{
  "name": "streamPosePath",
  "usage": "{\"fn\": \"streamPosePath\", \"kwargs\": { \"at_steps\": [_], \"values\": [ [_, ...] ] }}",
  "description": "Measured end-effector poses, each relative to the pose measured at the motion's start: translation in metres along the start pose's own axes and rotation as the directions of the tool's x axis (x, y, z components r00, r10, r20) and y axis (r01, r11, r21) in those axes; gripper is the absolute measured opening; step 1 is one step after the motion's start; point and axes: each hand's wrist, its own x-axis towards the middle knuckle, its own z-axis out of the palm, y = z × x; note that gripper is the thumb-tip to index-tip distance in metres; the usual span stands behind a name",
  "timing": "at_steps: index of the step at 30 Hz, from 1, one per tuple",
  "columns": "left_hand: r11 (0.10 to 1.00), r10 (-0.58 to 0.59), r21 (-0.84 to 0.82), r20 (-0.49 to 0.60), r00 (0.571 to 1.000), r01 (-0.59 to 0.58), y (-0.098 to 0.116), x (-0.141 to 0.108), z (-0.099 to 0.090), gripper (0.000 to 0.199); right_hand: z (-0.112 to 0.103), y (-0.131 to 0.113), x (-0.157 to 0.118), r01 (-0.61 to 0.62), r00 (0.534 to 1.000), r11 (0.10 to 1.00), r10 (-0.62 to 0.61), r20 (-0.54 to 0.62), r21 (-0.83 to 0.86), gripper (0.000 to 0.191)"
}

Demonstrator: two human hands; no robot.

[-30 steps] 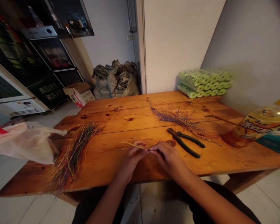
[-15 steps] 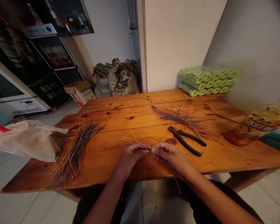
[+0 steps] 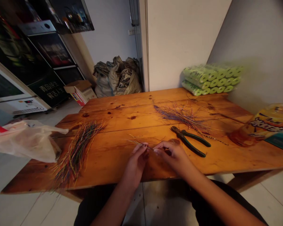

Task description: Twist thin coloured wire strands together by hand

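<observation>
Wooden table in front of the person. Long heap of colored wires on the table's left, second heap farther back, pliers just right of the hands. Left hand clenched, pinching a few thin wires over the table. Right hand right at the wire ends, grip unclear.
</observation>
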Motion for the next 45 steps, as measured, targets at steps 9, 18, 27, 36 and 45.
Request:
{"fn": "streamPosePath", "kwargs": {
  "at_steps": [9,18,27,36,45],
  "values": [
    [0.811,0.173,0.507,0.267,0.948,-0.291,0.024,-0.008,-0.003,0.006,-0.008,-0.003,-0.006,-0.399,0.912,0.82,0.307,0.273,0.41,0.021],
    [0.399,0.298,0.704,0.507,0.809,-0.588,0.041,-0.004,-0.007,0.009,-0.006,-0.007,-0.005,-0.367,0.925,0.825,0.272,0.266,0.43,0.018],
    [0.379,0.248,0.73,0.511,0.823,-0.568,0.043,-0.008,-0.006,0.013,-0.006,-0.012,-0.007,-0.306,0.944,0.905,0.248,0.22,0.295,0.015],
    [0.547,0.163,0.717,0.417,0.894,-0.433,0.04,-0.006,-0.008,0.014,-0.001,-0.008,-0.007,-0.233,0.968,0.956,0.21,0.14,0.176,0.014],
    [0.538,0.222,0.707,0.407,0.886,-0.459,0.034,0.0,-0.009,0.008,-0.008,-0.005,-0.002,-0.446,0.89,0.786,0.34,0.302,0.428,0.026]
  ]
}}
